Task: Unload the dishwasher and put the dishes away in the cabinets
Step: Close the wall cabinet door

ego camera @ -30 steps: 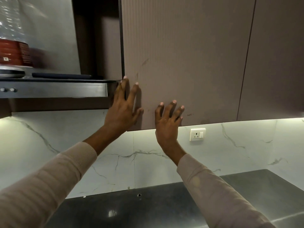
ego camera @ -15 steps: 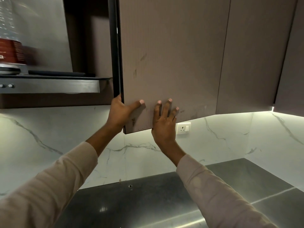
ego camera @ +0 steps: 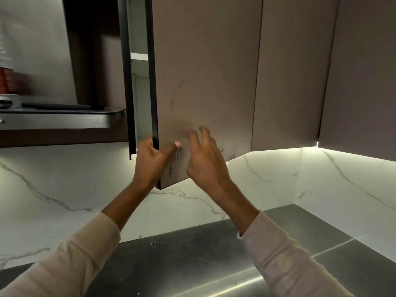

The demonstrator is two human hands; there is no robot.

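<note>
A brown ribbed upper cabinet door [ego camera: 205, 82] stands partly swung out from its frame. My left hand [ego camera: 153, 161] grips the door's lower left edge, fingers behind it and thumb on the front. My right hand [ego camera: 206, 159] is just in front of the door's lower face with fingers spread and relaxed, holding nothing. Through the gap I see a white cabinet interior [ego camera: 139, 93] with one shelf; no dishes show inside.
More shut brown cabinet doors [ego camera: 291, 71] run to the right. A range hood [ego camera: 57, 123] carrying a red and clear container [ego camera: 6, 80] is at the left. Below lie a marble backsplash [ego camera: 278, 179] and a grey steel counter [ego camera: 192, 254].
The cabinet door has swung outward from shut. My left hand went from flat on the door to gripping its edge. My right hand came off the door face.
</note>
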